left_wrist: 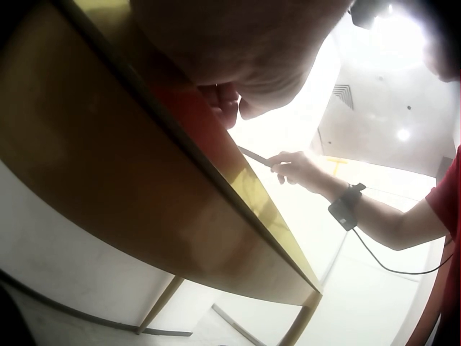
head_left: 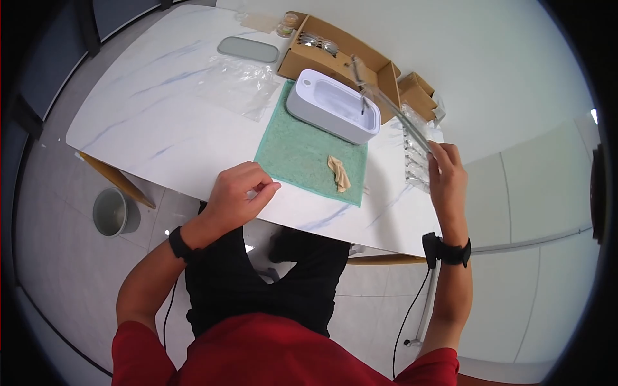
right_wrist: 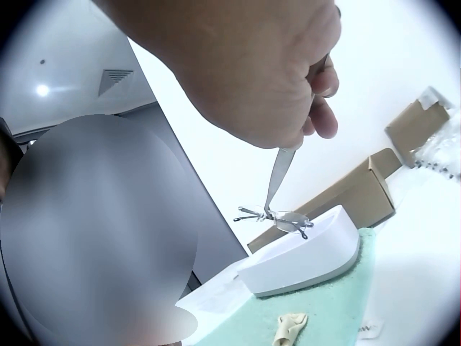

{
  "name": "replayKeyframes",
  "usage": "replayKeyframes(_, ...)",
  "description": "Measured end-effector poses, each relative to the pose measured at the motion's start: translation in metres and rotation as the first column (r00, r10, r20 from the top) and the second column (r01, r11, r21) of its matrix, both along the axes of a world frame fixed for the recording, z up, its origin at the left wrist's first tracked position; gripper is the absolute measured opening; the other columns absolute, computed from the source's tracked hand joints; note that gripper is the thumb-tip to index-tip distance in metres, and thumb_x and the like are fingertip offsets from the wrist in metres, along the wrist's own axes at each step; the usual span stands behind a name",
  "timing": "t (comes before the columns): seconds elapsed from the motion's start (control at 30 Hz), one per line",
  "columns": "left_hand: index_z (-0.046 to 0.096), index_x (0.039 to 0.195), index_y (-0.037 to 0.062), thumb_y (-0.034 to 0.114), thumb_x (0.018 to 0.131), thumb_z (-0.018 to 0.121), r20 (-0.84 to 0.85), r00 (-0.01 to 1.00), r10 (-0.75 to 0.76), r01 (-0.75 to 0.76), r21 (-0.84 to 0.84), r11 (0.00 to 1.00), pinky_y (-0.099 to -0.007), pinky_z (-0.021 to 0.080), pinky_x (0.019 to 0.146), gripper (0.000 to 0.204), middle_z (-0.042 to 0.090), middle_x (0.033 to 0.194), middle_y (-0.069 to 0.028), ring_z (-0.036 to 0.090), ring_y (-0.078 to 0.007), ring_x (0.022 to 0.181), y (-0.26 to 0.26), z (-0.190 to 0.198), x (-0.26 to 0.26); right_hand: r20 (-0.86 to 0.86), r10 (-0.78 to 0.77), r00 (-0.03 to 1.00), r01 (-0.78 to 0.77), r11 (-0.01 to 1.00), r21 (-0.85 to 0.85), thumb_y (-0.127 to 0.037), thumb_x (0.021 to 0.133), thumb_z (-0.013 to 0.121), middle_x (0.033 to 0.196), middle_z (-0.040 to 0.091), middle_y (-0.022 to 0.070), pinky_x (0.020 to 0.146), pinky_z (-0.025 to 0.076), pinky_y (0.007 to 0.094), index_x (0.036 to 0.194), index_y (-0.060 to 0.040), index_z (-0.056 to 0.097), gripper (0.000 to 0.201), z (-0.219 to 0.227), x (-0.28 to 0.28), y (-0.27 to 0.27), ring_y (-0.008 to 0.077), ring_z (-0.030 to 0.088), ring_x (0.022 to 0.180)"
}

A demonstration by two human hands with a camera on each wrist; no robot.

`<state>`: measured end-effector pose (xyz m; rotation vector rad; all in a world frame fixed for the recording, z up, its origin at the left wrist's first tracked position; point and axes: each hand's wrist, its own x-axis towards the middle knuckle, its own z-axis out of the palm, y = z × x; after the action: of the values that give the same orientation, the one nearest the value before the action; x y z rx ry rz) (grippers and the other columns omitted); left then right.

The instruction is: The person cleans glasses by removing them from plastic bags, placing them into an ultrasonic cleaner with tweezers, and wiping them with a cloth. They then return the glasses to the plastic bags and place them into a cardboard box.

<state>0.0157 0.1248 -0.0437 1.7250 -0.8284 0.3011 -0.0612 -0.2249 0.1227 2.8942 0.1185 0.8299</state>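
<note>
My right hand (head_left: pixel 449 170), raised over the table's right side, grips long metal tweezers (head_left: pixel 409 122). From their tips hangs a pair of eyeglasses (right_wrist: pixel 289 222) with thin temples, in the right wrist view just above the rim of a white ultrasonic cleaner (right_wrist: pixel 310 261). In the head view the cleaner (head_left: pixel 322 122) has a long oval basin and stands on a green towel (head_left: pixel 290 151). My left hand (head_left: pixel 239 193) is at the table's near edge by the towel, its fingers loosely curled and holding nothing. A crumpled beige cloth (head_left: pixel 338 174) lies on the towel.
Behind the cleaner stands a cardboard box (head_left: pixel 380 71) with more eyeglasses (head_left: pixel 318 44) inside. A grey-green oval tray (head_left: pixel 248 49) and a clear plastic bag (head_left: pixel 238 87) lie left. Small packets (head_left: pixel 415 157) line the right. A bin (head_left: pixel 111 213) stands on the floor.
</note>
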Motion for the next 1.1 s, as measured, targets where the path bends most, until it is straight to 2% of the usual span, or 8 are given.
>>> replayKeyframes(0.1, 0.061, 0.074, 0.0027, 0.005, 0.084, 0.074, 0.005, 1.000, 0.000, 0.000, 0.007, 1.000, -0.0319, 0.046, 0.054, 0.016, 0.061, 0.069, -0.0069, 0.059, -0.0208, 0.059, 0.000, 0.001, 0.000, 0.025, -0.004, 1.000, 0.002, 0.998, 0.060, 0.003, 0.089, 0.065, 0.103, 0.065, 0.0120, 0.069, 0.054, 0.0377, 0.115, -0.0043, 0.067, 0.027, 0.013, -0.022, 0.011, 0.0323, 0.067, 0.080)
replayKeyframes(0.33, 0.061, 0.074, 0.0023, 0.004, 0.084, 0.074, -0.015, 1.000, -0.001, 0.002, 0.027, 1.000, -0.0316, 0.046, 0.054, 0.016, 0.061, 0.069, -0.0070, 0.060, -0.0203, 0.059, -0.001, 0.001, -0.001, -0.130, 0.008, 0.991, -0.025, 0.992, -0.127, 0.002, 0.085, 0.070, 0.101, 0.064, 0.0087, 0.065, 0.053, 0.0375, 0.117, -0.0054, 0.067, 0.033, 0.000, -0.060, 0.029, 0.0275, 0.067, 0.077)
replayKeyframes(0.47, 0.062, 0.074, 0.0021, 0.004, 0.084, 0.074, -0.017, 1.000, -0.008, 0.009, 0.031, 0.999, -0.0312, 0.046, 0.054, 0.015, 0.061, 0.069, -0.0071, 0.060, -0.0201, 0.059, 0.000, 0.002, 0.000, -0.157, 0.041, 0.987, -0.071, 0.979, -0.192, 0.000, 0.083, 0.071, 0.099, 0.061, 0.0071, 0.062, 0.053, 0.0355, 0.117, -0.0050, 0.066, 0.034, -0.020, -0.049, 0.021, 0.0253, 0.065, 0.075)
replayKeyframes(0.7, 0.062, 0.074, 0.0020, 0.004, 0.084, 0.073, -0.037, 0.999, 0.004, -0.003, 0.020, 1.000, -0.0309, 0.045, 0.053, 0.015, 0.061, 0.069, -0.0075, 0.059, -0.0202, 0.057, 0.000, 0.000, 0.000, -0.206, 0.048, 0.977, -0.105, 0.955, -0.278, -0.008, 0.084, 0.071, 0.100, 0.059, 0.0059, 0.065, 0.054, 0.0346, 0.117, -0.0049, 0.066, 0.034, -0.022, -0.034, 0.027, 0.0230, 0.064, 0.086)
replayKeyframes(0.9, 0.062, 0.074, 0.0019, 0.005, 0.084, 0.073, -0.044, 0.999, 0.000, 0.002, 0.044, 0.999, -0.0314, 0.045, 0.054, 0.015, 0.061, 0.069, -0.0076, 0.059, -0.0204, 0.058, 0.001, 0.002, 0.000, -0.222, 0.016, 0.975, -0.070, 0.969, -0.237, -0.003, 0.080, 0.074, 0.101, 0.061, 0.0062, 0.067, 0.054, 0.0350, 0.118, -0.0057, 0.066, 0.040, -0.002, -0.050, 0.031, 0.0236, 0.065, 0.087)
replayKeyframes(1.0, 0.062, 0.074, 0.0023, 0.005, 0.084, 0.073, -0.067, 0.998, -0.005, 0.008, 0.052, 0.999, -0.0320, 0.046, 0.055, 0.015, 0.061, 0.070, -0.0077, 0.060, -0.0213, 0.059, 0.001, 0.003, 0.000, -0.204, 0.015, 0.979, -0.045, 0.989, -0.143, 0.001, 0.077, 0.075, 0.104, 0.062, 0.0074, 0.068, 0.054, 0.0357, 0.118, -0.0061, 0.066, 0.043, 0.013, -0.057, 0.031, 0.0253, 0.065, 0.085)
replayKeyframes(1.03, 0.062, 0.074, 0.0024, 0.005, 0.084, 0.073, -0.075, 0.997, -0.007, 0.011, 0.054, 0.998, -0.0323, 0.046, 0.055, 0.015, 0.061, 0.070, -0.0078, 0.060, -0.0217, 0.060, 0.001, 0.003, 0.000, -0.165, 0.061, 0.984, -0.082, 0.989, -0.124, 0.005, 0.078, 0.073, 0.108, 0.062, 0.0085, 0.067, 0.054, 0.0333, 0.120, -0.0058, 0.066, 0.044, 0.019, -0.055, 0.028, 0.0223, 0.065, 0.083)
replayKeyframes(1.1, 0.062, 0.075, 0.0010, 0.002, 0.082, 0.073, -0.073, 0.997, -0.012, 0.015, 0.041, 0.999, -0.0313, 0.044, 0.055, 0.014, 0.061, 0.071, -0.0083, 0.057, -0.0206, 0.060, 0.000, 0.002, 0.000, -0.022, 0.061, 0.998, -0.059, 0.996, 0.067, 0.007, 0.081, 0.071, 0.111, 0.062, 0.0093, 0.067, 0.053, 0.0310, 0.121, -0.0047, 0.066, 0.042, 0.032, -0.046, 0.027, 0.0192, 0.065, 0.083)
